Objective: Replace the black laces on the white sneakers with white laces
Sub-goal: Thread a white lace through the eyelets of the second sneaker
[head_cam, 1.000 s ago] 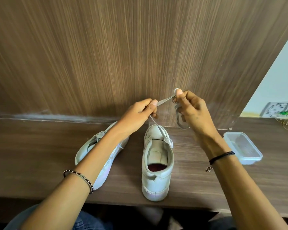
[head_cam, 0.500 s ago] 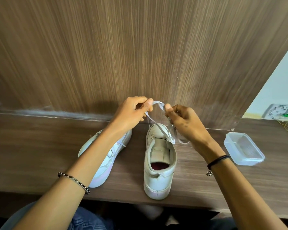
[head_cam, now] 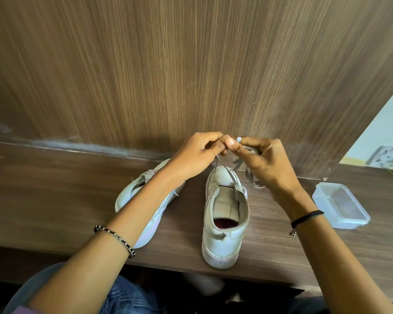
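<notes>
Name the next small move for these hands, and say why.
Likely guide the tip of the white lace down to the next eyelet: left hand and right hand both pinch it above the upright sneaker, whose tongue shows mostly bare.

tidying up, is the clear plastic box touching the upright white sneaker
Apart: head view shows wooden desk between clear plastic box and upright white sneaker.

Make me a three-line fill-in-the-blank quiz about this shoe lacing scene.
1. The left hand and right hand both pinch a ____ lace.
2. The upright sneaker has its ____ toward the person; the other sneaker lies on its side.
3. The clear container sits to the ____ of the upright sneaker.
Missing words: white; heel; right.
</notes>
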`<move>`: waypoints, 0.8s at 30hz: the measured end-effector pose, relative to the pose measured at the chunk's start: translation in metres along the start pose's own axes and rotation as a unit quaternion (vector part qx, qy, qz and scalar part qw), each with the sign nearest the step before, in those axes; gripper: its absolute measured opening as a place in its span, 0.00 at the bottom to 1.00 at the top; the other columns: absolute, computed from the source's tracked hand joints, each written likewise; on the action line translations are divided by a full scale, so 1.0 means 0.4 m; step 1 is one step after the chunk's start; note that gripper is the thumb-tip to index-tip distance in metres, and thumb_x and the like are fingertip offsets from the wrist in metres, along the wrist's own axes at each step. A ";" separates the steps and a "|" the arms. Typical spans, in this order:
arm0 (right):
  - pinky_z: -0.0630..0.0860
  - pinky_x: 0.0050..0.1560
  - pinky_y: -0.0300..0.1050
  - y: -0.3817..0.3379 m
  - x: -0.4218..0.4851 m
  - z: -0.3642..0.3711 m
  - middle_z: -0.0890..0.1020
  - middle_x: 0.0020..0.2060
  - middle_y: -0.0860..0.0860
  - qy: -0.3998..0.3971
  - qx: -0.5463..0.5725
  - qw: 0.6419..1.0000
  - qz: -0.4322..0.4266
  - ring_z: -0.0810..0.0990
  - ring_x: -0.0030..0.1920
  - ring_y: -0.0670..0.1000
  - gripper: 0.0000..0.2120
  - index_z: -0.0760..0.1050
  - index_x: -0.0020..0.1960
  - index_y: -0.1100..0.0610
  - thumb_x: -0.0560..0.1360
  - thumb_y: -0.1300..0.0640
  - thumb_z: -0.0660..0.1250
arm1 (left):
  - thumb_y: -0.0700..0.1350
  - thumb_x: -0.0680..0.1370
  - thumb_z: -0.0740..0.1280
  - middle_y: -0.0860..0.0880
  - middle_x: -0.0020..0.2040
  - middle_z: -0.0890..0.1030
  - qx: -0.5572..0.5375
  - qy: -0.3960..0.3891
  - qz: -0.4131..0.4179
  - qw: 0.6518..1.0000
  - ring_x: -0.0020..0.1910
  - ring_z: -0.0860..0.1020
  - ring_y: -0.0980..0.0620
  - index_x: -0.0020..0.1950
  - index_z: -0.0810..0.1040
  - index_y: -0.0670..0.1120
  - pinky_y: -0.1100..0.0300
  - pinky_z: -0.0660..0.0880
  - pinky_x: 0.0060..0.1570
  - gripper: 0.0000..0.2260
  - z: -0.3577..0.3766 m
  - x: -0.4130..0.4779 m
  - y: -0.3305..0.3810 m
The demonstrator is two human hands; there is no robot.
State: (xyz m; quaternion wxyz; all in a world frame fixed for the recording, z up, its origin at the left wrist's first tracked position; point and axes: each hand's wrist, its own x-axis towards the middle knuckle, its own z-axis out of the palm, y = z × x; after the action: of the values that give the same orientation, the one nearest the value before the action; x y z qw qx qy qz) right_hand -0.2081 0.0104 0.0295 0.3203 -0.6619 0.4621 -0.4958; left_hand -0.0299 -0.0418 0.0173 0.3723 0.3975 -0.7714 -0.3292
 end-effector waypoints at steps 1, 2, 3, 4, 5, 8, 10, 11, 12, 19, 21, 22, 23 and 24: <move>0.70 0.31 0.28 0.003 0.002 -0.004 0.85 0.35 0.45 0.013 -0.022 1.000 -0.011 0.78 0.28 0.39 0.09 0.87 0.48 0.56 0.80 0.51 0.71 | 0.45 0.85 0.61 0.57 0.40 0.80 -0.018 -0.001 -0.010 1.000 0.39 0.76 0.59 0.49 0.81 0.43 0.66 0.73 0.37 0.12 0.003 0.000 0.002; 0.68 0.31 0.30 0.009 0.006 -0.009 0.83 0.32 0.46 0.026 -0.057 0.998 -0.028 0.75 0.27 0.40 0.10 0.87 0.47 0.55 0.79 0.50 0.72 | 0.48 0.86 0.60 0.56 0.40 0.79 -0.032 -0.002 -0.019 0.999 0.39 0.76 0.60 0.48 0.81 0.42 0.68 0.73 0.36 0.14 0.004 -0.001 0.004; 0.68 0.32 0.33 0.013 0.009 -0.012 0.81 0.30 0.45 0.035 -0.100 0.993 -0.046 0.73 0.27 0.41 0.10 0.87 0.46 0.54 0.79 0.49 0.72 | 0.50 0.86 0.60 0.56 0.40 0.79 -0.041 -0.004 -0.028 0.999 0.39 0.76 0.60 0.46 0.80 0.43 0.68 0.74 0.36 0.16 0.006 -0.001 0.006; 0.67 0.33 0.33 0.015 0.010 -0.011 0.79 0.28 0.42 0.044 -0.134 0.988 -0.060 0.73 0.27 0.42 0.10 0.87 0.46 0.54 0.79 0.48 0.72 | 0.51 0.86 0.59 0.56 0.40 0.79 -0.045 -0.008 -0.036 0.998 0.39 0.76 0.61 0.45 0.80 0.44 0.69 0.74 0.37 0.17 0.007 -0.002 0.009; 0.67 0.34 0.31 0.015 0.011 -0.009 0.78 0.26 0.39 0.053 -0.152 0.984 -0.069 0.73 0.27 0.42 0.10 0.87 0.46 0.55 0.79 0.49 0.72 | 0.52 0.86 0.58 0.56 0.41 0.79 -0.048 -0.010 -0.045 0.998 0.40 0.76 0.61 0.46 0.80 0.45 0.69 0.74 0.37 0.17 0.009 -0.002 0.010; 0.68 0.35 0.27 0.018 0.010 -0.004 0.76 0.24 0.33 0.081 -0.133 0.986 -0.065 0.76 0.29 0.39 0.10 0.87 0.47 0.57 0.80 0.51 0.72 | 0.53 0.86 0.57 0.57 0.41 0.81 -0.044 -0.006 -0.073 0.996 0.40 0.77 0.61 0.50 0.81 0.44 0.62 0.77 0.42 0.18 0.009 -0.003 0.007; 0.68 0.36 0.29 0.021 0.010 -0.005 0.75 0.23 0.35 0.097 -0.094 0.990 -0.050 0.75 0.28 0.39 0.11 0.87 0.47 0.58 0.79 0.51 0.73 | 0.51 0.87 0.57 0.60 0.37 0.81 0.021 0.004 -0.075 0.997 0.38 0.76 0.61 0.44 0.79 0.48 0.53 0.76 0.47 0.17 0.008 -0.007 -0.017; 0.69 0.36 0.30 0.023 0.012 -0.006 0.74 0.23 0.35 0.102 -0.083 0.990 -0.047 0.74 0.27 0.40 0.11 0.86 0.46 0.58 0.79 0.51 0.73 | 0.48 0.87 0.58 0.59 0.38 0.82 0.073 -0.003 -0.081 0.994 0.39 0.77 0.60 0.44 0.79 0.48 0.53 0.76 0.47 0.15 0.008 -0.011 -0.033; 0.69 0.36 0.30 0.024 0.013 -0.006 0.74 0.23 0.35 0.103 -0.079 0.990 -0.045 0.74 0.27 0.40 0.11 0.86 0.46 0.59 0.79 0.51 0.73 | 0.46 0.86 0.59 0.57 0.42 0.83 0.119 -0.024 -0.094 0.988 0.41 0.78 0.57 0.47 0.80 0.47 0.53 0.76 0.48 0.13 0.009 -0.015 -0.048; 0.69 0.37 0.28 0.016 0.012 0.006 0.73 0.23 0.32 0.104 -0.089 0.989 -0.051 0.76 0.29 0.38 0.11 0.86 0.46 0.59 0.80 0.52 0.72 | 0.52 0.80 0.69 0.55 0.46 0.85 0.148 -0.088 -0.140 0.975 0.50 0.81 0.56 0.50 0.86 0.51 0.57 0.76 0.51 0.07 0.039 -0.035 -0.074; 0.69 0.38 0.29 0.016 0.012 0.006 0.73 0.22 0.33 0.104 -0.085 0.990 -0.051 0.76 0.28 0.39 0.11 0.85 0.44 0.58 0.80 0.51 0.72 | 0.57 0.78 0.71 0.55 0.44 0.85 0.134 -0.092 -0.157 0.974 0.48 0.81 0.56 0.47 0.86 0.51 0.56 0.76 0.49 0.11 0.035 -0.033 -0.067; 0.69 0.38 0.30 0.016 0.011 0.006 0.73 0.22 0.33 0.104 -0.084 0.990 -0.052 0.75 0.28 0.40 0.11 0.85 0.44 0.57 0.80 0.51 0.72 | 0.61 0.76 0.72 0.55 0.42 0.85 0.119 -0.092 -0.170 0.974 0.46 0.81 0.56 0.45 0.86 0.51 0.56 0.76 0.47 0.14 0.033 -0.036 -0.061; 0.69 0.38 0.31 0.015 0.011 0.007 0.73 0.22 0.33 0.104 -0.083 0.990 -0.053 0.76 0.28 0.40 0.11 0.85 0.44 0.57 0.80 0.51 0.72 | 0.64 0.74 0.72 0.55 0.38 0.84 0.103 -0.087 -0.184 0.974 0.42 0.81 0.56 0.43 0.86 0.50 0.57 0.75 0.43 0.18 0.033 -0.040 -0.054; 0.69 0.38 0.30 0.015 0.010 0.007 0.73 0.23 0.33 0.103 -0.084 0.990 -0.055 0.76 0.29 0.39 0.11 0.85 0.45 0.56 0.80 0.51 0.72 | 0.66 0.73 0.73 0.54 0.35 0.83 0.098 -0.078 -0.194 0.973 0.38 0.79 0.56 0.41 0.86 0.49 0.58 0.73 0.39 0.20 0.037 -0.044 -0.048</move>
State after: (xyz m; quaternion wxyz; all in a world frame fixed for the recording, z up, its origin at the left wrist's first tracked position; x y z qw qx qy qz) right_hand -0.2069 0.0043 0.0250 0.1869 -0.6557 0.4957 -0.5379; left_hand -0.0281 -0.0327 -0.0111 0.1995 0.5467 -0.7349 -0.3481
